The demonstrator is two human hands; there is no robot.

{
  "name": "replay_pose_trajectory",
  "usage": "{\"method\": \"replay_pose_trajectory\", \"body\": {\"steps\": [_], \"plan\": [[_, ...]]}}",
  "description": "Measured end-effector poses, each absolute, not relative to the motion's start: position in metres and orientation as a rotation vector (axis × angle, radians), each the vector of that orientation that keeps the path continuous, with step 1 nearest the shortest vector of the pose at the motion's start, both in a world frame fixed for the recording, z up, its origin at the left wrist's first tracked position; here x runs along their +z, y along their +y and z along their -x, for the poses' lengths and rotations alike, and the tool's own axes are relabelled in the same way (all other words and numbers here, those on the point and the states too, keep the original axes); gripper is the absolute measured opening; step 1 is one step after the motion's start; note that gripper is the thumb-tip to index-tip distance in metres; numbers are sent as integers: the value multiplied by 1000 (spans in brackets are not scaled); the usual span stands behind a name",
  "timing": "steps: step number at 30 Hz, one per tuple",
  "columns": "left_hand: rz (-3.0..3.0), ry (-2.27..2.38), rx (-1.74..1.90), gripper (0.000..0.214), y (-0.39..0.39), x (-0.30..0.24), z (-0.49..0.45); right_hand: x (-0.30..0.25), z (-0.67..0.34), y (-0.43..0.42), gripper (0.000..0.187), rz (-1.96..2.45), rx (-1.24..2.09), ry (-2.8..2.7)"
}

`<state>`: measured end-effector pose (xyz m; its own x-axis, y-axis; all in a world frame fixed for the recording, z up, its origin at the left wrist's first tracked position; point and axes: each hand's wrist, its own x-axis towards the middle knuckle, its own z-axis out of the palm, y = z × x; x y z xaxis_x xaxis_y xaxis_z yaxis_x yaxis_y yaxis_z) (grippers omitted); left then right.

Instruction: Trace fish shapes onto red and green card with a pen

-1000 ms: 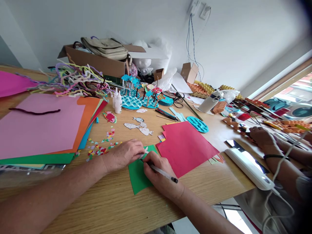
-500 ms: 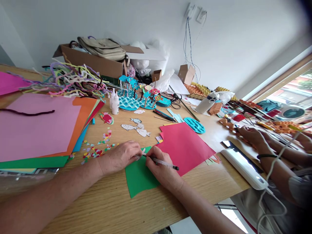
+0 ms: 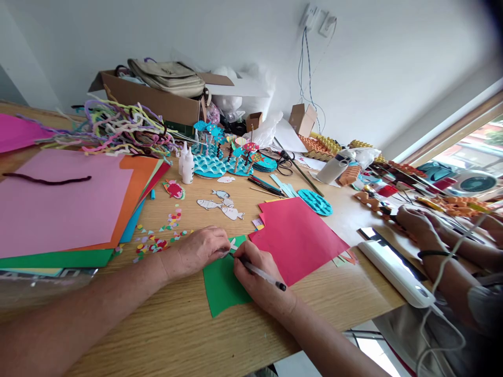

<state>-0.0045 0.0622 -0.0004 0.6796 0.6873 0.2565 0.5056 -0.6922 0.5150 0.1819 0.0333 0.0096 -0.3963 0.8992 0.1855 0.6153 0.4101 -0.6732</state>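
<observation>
Since half a second ago our right hand (image 3: 257, 277) has slid a little toward us over the green paper (image 3: 222, 293), and the dark rear end of the pen (image 3: 264, 276) has swung lower. Our left hand (image 3: 200, 250) has hardly shifted.

Our right fingers are clamped around the pen close to its writing end. The pen's long axis runs on a diagonal, with the tip away from us and to the left and the rear end nearer us and to the right. The tip meets the green paper at that sheet's far edge. Just beyond it lies the white paper cutout (image 3: 233, 244), a small fish-like shape.

Our left fingertips are pressed together on the cutout from the left and hold it flat. The cutout sits between our two hands, touching the left fingers and just beside the pen tip. We cannot tell whether the tip touches the cutout itself.

The green paper lies near the table's (image 3: 176, 335) front edge. Its right corner is tucked against the red paper sheet (image 3: 298, 235). More fish cutouts (image 3: 220, 204) lie well beyond our hands. At the far right a co-worker's hand (image 3: 418, 222) is busy with other pieces.
</observation>
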Motion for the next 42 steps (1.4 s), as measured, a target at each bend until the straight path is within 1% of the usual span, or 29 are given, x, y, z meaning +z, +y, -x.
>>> {"method": "replay_pose_trajectory", "body": {"steps": [8, 15, 30, 35, 42], "plan": [[-2489, 910, 594, 8, 64, 0, 4, 9, -178, 27, 8, 1243, 676, -2173], [-2475, 899, 586, 10, 63, 2, 5, 9, -175, 26, 9, 1230, 704, -2192], [-2444, 905, 586, 13, 62, 5, 5, 15, -177, 38, 7, 1145, 862, -2219], [-2445, 893, 598, 14, 64, 1, 5, 15, -179, 41, 7, 1107, 978, -2189], [-2437, 867, 595, 11, 66, 1, 7, 15, -180, 44, 8, 1139, 979, -2161]]}}
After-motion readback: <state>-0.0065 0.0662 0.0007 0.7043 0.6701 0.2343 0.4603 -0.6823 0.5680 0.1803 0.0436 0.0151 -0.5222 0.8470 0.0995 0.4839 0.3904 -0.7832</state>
